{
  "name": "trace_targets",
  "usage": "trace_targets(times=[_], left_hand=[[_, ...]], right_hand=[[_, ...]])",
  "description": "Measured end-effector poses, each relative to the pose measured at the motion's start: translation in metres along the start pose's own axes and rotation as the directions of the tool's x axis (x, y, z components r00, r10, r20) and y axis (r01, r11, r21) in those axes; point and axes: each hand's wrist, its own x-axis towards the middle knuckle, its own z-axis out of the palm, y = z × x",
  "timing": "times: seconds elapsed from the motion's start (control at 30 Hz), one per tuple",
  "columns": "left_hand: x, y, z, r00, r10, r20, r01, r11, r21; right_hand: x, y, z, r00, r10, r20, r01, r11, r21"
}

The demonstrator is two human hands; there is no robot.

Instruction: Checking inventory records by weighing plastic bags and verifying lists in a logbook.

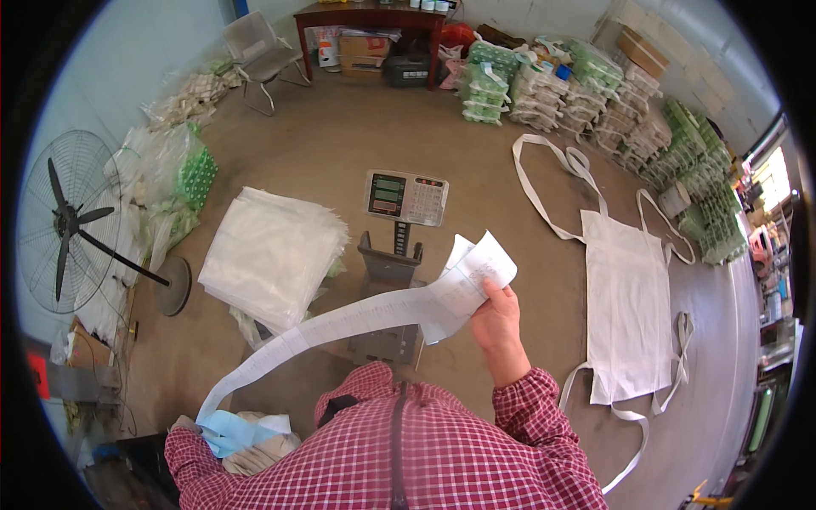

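Both hands hold one paper strip [357, 316]: right hand [497, 319] pinches its upper end, left hand [200, 429], mostly hidden, grips the lower-left end.

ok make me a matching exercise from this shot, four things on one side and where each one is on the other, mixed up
Things:
1. long paper strip
2. standing fan
3. white bag with long straps
4. stack of clear plastic bags

Places:
A. flat on the floor, right of the scale
B. far left, beside the wall
C. held up in the right hand
D. on the floor, left of the scale

Pairs: 1-C, 2-B, 3-A, 4-D
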Motion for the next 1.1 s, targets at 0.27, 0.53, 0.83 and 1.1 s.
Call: trace_targets(times=[0.27,0.53,0.83,1.1], left_hand=[[0.009,0.026,-0.021,0.999,0.006,-0.031,-0.005,0.999,0.031],[0.013,0.045,-0.033,0.997,0.034,-0.070,-0.031,0.999,0.039],[0.044,0.068,-0.034,0.971,0.205,-0.126,-0.211,0.977,-0.035],[0.022,0.148,-0.052,0.764,0.607,-0.217,-0.570,0.794,0.213]], right_hand=[[-0.015,-0.038,-0.017,0.991,-0.080,-0.105,0.085,0.995,0.050],[-0.025,-0.064,-0.032,0.972,-0.180,-0.149,0.200,0.971,0.131],[-0.032,-0.074,-0.028,0.961,-0.244,-0.130,0.256,0.963,0.081],[-0.039,-0.058,-0.002,0.967,-0.245,-0.064,0.241,0.968,-0.062]])
